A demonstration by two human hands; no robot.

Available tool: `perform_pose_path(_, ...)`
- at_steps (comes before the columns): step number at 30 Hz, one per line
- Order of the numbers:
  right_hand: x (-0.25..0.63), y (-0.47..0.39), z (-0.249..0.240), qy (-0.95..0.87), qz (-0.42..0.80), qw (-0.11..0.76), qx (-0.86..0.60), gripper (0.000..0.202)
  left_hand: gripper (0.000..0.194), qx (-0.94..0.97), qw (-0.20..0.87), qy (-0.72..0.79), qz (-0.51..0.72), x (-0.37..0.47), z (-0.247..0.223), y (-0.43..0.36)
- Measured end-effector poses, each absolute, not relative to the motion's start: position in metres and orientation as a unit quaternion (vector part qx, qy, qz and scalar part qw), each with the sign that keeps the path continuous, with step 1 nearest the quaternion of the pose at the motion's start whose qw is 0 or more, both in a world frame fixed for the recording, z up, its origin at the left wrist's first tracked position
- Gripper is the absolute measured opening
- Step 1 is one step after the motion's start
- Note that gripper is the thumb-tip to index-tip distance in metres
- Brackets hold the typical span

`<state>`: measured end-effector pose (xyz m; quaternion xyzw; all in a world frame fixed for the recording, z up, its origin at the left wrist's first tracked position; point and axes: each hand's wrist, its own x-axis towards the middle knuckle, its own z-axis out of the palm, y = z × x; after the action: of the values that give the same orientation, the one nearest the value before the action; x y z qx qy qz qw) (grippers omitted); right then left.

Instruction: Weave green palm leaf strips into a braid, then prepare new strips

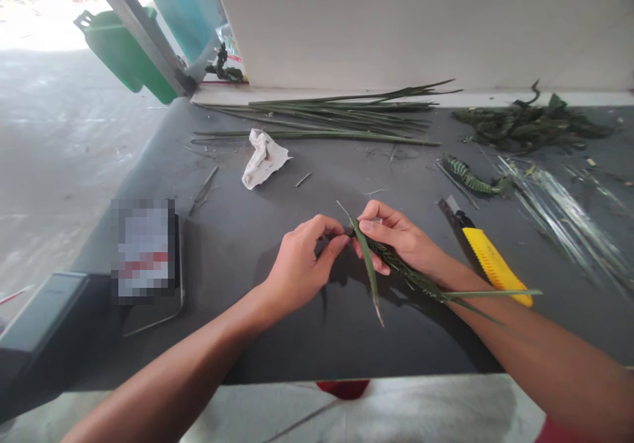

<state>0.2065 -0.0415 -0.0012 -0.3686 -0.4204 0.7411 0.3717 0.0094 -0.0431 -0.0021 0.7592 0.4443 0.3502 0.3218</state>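
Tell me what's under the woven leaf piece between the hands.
Beneath the woven leaf piece, the right forearm passes under its trailing strips, and shadowed tabletop shows around it. Whatever the piece, left hand and right hand cover cannot be seen.

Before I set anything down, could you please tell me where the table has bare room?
Bare table lies between the blurred item and the left hand, and at the near edge between the forearms. Long leaves crowd the back; a leaf pile, clear strips and a yellow cutter crowd the right.
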Motion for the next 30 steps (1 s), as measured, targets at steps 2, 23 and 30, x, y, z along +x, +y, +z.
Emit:
perform_pose_path(2,0.2067,-0.0412,0.0003,-0.418,0.742,0.372,-0.370,0.035,0.005,0.765,0.323,0.430,0.354,0.0095,-0.0014,-0.0429)
perform_pose_path(23,0.2039,-0.0414,-0.0020,-0.388,0.778,0.345,-0.352,0.032,0.011,0.802,0.233,0.433,0.341,0.0072,0.0039,-0.0375)
perform_pose_path(30,0.2035,-0.0414,0.0004,-0.398,0.772,0.348,-0.353,0.029,0.010,0.791,0.252,0.439,0.344,0.0073,0.0030,-0.0373)
